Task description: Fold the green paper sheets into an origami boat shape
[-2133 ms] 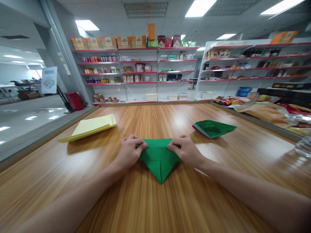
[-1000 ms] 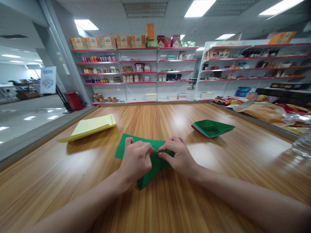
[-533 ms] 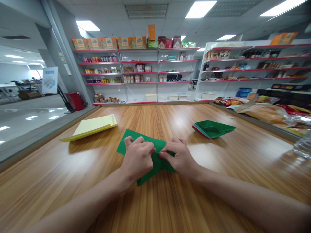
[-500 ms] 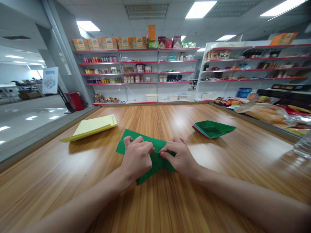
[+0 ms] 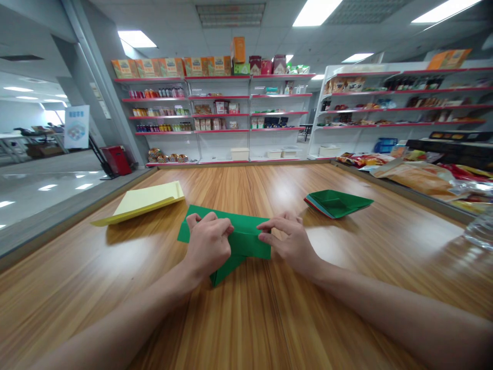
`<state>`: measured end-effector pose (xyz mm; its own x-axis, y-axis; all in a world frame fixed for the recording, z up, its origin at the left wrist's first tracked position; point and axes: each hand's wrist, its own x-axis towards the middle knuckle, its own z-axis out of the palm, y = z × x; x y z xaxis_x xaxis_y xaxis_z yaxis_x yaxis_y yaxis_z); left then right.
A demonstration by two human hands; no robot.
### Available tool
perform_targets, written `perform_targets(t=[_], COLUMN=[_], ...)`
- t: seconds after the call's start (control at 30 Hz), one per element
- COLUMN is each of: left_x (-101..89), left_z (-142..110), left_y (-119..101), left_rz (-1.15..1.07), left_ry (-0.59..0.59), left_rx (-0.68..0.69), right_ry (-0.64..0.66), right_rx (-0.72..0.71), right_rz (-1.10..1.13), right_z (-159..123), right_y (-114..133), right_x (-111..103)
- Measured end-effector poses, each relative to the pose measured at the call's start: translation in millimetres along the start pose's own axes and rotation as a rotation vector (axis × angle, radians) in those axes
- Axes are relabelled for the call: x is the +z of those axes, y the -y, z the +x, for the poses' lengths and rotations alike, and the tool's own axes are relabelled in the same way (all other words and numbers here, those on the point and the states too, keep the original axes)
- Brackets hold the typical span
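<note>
A partly folded sheet of green paper (image 5: 246, 237) lies near the middle of the wooden table, with a triangular flap pointing toward me. My left hand (image 5: 208, 244) is closed on its left part, thumb and curled fingers pinching the fold. At the paper's right end, my right hand (image 5: 289, 240) has its thumb and index finger at the edge; whether they press on the paper is hard to make out. Beyond it to the right rests a stack of folded papers (image 5: 339, 203), green on top with red and blue edges below.
To the left sits a stack of pale yellow paper (image 5: 144, 203). Clear plastic (image 5: 479, 231) lies at the right edge. Packaged snacks (image 5: 419, 180) are heaped beyond the table's right rim. Stocked shelves (image 5: 221, 113) stand behind the wooden table (image 5: 246, 329).
My right hand has slid rightward along the fold to the paper's right end, uncovering more of the green paper. My left hand and the paper have shifted slightly left.
</note>
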<state>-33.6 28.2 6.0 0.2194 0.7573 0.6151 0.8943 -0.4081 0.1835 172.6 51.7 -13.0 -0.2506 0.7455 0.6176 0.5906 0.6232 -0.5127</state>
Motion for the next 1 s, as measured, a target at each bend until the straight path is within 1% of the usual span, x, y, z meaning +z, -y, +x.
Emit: perform_targets(t=[0.13,0.23,0.3,0.37,0.43,0.53,0.67,0.77,1.0], left_x=[-1.6,-1.9,-1.8,-1.8,-1.8,-1.4,0.7,1.6,-1.6], left_z=[-3,-4,-4,-2,-1,-2,-8,-11,-10], left_y=[-5,-5,-5,-6,-8,-13,-19,-21,-26], left_rz=[-0.008,-0.018,-0.029,-0.031,-0.032,-0.058,-0.053,-0.039,-0.003], left_ry=[-0.025,-0.032,-0.025,-0.008,0.021,0.083,0.118,0.129,0.136], left_rx=[0.022,0.027,0.022,0.007,0.002,0.025,0.051,0.068,0.098], right_ry=[0.057,0.125,0.129,0.093,0.041,-0.008,0.028,0.055,0.084], right_rx=[0.133,0.195,0.21,0.206,0.183,0.123,-0.016,-0.102,-0.18], right_rz=[0.122,0.214,0.229,0.225,0.2,0.093,-0.056,-0.085,-0.058], right_z=[0,1,2,3,3,1,-3,-5,-6], right_y=[-5,-9,-8,-5,-1,4,10,14,19], right_x=[5,7,6,4,2,2,5,6,2])
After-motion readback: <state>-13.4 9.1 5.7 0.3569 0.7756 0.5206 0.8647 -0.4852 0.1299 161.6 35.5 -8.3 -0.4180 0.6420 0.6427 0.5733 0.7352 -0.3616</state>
